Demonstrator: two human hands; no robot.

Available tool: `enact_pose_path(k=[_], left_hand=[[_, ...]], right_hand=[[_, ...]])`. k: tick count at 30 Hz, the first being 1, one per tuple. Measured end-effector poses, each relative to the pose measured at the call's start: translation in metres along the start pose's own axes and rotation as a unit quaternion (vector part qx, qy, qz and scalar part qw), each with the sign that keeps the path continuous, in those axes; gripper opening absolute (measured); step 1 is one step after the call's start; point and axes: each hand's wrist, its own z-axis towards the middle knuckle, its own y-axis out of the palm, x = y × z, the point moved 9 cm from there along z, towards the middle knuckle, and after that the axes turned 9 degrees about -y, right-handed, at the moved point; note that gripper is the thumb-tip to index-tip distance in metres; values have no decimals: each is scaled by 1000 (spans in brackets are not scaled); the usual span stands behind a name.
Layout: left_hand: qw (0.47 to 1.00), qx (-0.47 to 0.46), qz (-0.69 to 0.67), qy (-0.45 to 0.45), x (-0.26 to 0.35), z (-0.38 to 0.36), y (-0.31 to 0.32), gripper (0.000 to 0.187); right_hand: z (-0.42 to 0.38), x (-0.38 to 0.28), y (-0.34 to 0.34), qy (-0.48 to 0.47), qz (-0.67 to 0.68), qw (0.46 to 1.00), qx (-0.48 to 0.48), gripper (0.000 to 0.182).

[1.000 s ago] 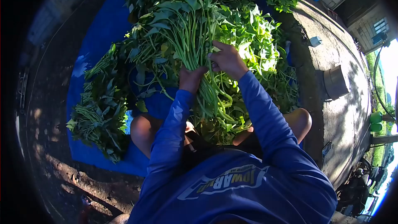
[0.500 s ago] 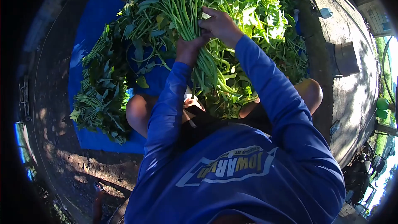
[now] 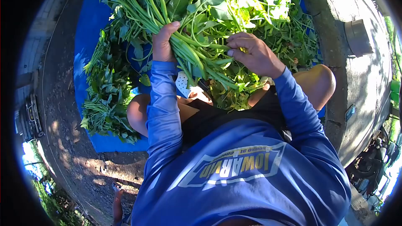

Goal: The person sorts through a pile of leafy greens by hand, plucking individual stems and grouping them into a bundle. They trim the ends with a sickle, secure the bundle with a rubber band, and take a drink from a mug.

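Note:
A bundle of long green leafy stems (image 3: 184, 52) slants across the upper middle, its leaves up and its stem ends toward my lap. My left hand (image 3: 164, 42) is wrapped round it, thumb on top. To its right my right hand (image 3: 251, 52) pinches a stem near the bundle's side, thumb and forefinger together. Behind and beneath lies a large heap of leafy greens (image 3: 268, 12), brightly sunlit in part. Tied-looking bunches of greens (image 3: 104, 109) lie at the left on a blue sheet (image 3: 109, 143).
My bent knees (image 3: 316, 84) flank the greens. A white perforated shoe (image 3: 182, 84) shows between my legs. On the pale concrete strip (image 3: 360, 96) at the right stands a grey-brown block-like object (image 3: 359, 37). Part of another person's arm (image 3: 117, 205) shows at lower left.
The bundle has come lower and turned, its stems now slanting more to the right. My left hand has moved left; my right hand has left the bundle's upper part and moved right and down.

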Motion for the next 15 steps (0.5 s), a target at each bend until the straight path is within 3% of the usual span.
enact_pose_path(k=[3,7,10,13,15], left_hand=[[998,30,16,61,18,-7,9,46],[990,33,44,127,24,0,11,52],[980,48,40,188,38,-7,22,50],[998,42,14,55,26,-4,6,44],[998,39,18,38,25,-2,-1,38]], right_hand=[[-23,-4,8,182,86,979,2,23],[-51,-3,57,222,183,958,7,18],[-64,-1,69,268,351,894,74,20],[-74,-5,63,220,333,915,52,25],[-85,2,56,226,246,941,56,23]])
